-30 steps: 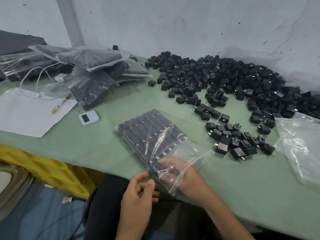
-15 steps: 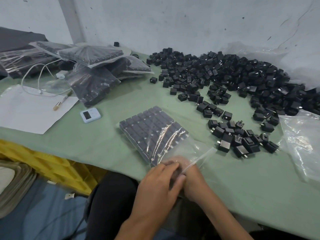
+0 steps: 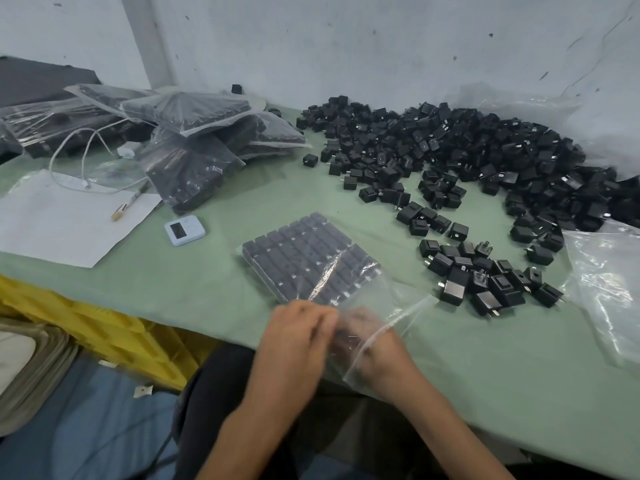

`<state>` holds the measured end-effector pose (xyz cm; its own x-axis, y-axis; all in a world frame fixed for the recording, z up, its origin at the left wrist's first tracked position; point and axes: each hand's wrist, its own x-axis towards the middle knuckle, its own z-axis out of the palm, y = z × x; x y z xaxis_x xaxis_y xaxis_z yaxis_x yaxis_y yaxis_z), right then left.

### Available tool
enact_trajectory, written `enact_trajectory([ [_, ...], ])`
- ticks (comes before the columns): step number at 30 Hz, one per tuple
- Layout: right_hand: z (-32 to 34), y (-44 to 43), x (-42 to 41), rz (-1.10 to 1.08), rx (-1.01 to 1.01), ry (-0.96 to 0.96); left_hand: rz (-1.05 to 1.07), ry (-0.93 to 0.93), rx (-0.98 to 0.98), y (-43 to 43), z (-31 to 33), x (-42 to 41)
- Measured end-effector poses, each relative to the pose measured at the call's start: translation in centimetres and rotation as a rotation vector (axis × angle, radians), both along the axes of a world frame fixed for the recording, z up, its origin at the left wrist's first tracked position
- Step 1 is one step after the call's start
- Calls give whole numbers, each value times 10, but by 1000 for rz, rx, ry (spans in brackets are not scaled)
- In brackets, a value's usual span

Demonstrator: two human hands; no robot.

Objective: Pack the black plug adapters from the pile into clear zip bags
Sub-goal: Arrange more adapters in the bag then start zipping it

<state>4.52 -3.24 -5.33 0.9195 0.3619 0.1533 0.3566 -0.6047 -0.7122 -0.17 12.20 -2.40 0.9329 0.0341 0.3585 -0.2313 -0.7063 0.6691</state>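
A clear zip bag (image 3: 398, 303) lies on the green table, holding neat rows of black plug adapters (image 3: 304, 265). My right hand (image 3: 372, 344) is inside the bag's open mouth, seen through the plastic with dark adapters under its fingers; its grip is blurred. My left hand (image 3: 298, 336) lies over the bag's near left corner, fingers curled on the plastic. A small loose cluster of adapters (image 3: 485, 278) lies to the right of the bag. The big pile of adapters (image 3: 467, 150) spreads along the back wall.
Filled bags (image 3: 194, 143) are stacked at the back left, beside a white cable (image 3: 86, 157), a sheet of paper (image 3: 65, 220) with a pen, and a small white timer (image 3: 184, 230). Empty clear plastic (image 3: 609, 289) lies at the right. Yellow crates (image 3: 104, 334) stand below the table edge.
My left hand rose from my lap to the bag's near corner, next to my right hand. The right hand stayed inside the bag mouth.
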Motion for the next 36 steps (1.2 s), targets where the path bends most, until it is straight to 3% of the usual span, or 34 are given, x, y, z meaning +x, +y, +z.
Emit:
enact_trajectory([
  [2, -8, -3, 4, 27, -69, -107, 102, 62, 68, 23, -4, 13],
  [6, -14, -3, -1, -8, -43, 12, 71, 244, 167, 42, -16, 28],
  [9, -19, -1, -1, -83, -13, -35, 81, 234, 85, 43, -21, 30],
  [11, -21, 1, -5, -24, -157, -193, 106, 218, 57, 42, -23, 30],
  [13, -17, 3, -7, -5, -193, -198, 114, 204, 61, 41, -25, 30],
  [20, 18, -3, -19, 123, 36, -76, 143, 225, 67, 35, -23, 28],
  [25, 50, -66, -21, 284, -74, 244, 137, 263, 81, 37, -24, 28],
  [27, 60, -105, -14, 170, -117, 329, 135, 266, 77, 36, -22, 28],
  [31, 63, -131, 24, -349, -305, 1, 138, 274, 69, 36, -19, 28],
  [36, 39, -133, 51, -475, -611, -25, 128, 272, 67, 36, -18, 27],
])
